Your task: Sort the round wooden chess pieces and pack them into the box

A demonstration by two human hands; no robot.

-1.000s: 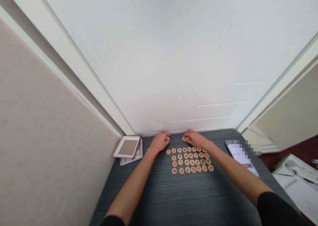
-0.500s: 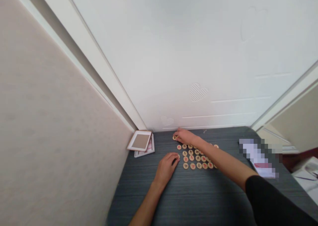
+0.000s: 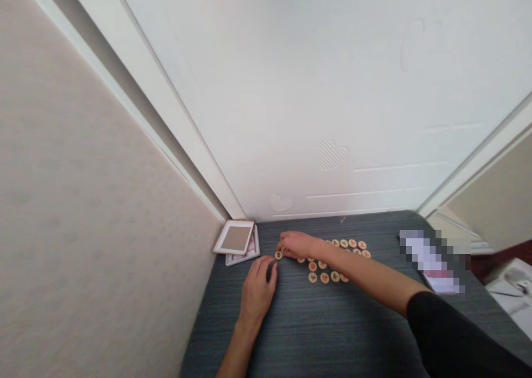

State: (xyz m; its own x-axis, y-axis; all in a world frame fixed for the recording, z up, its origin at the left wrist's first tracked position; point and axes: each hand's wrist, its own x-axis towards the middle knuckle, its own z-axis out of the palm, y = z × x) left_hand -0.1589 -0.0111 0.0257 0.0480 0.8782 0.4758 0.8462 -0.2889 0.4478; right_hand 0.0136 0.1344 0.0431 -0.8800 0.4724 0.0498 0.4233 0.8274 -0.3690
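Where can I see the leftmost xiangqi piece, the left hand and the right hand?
Leftmost xiangqi piece (image 3: 278,255): head view, its marked face.
Left hand (image 3: 256,289): head view, back of hand.
Right hand (image 3: 298,245): head view, back of hand.

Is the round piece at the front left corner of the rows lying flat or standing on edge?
Flat: the round, tan, wooden-looking piece shows its whole face, dark mark up, on the dark grey table.

Wears plain black fabric sleeve (image 3: 453,328) on right arm (image 3: 374,274), ending near the elbow; shows bare forearms (image 3: 241,347) and ungloved hands (image 3: 256,290).
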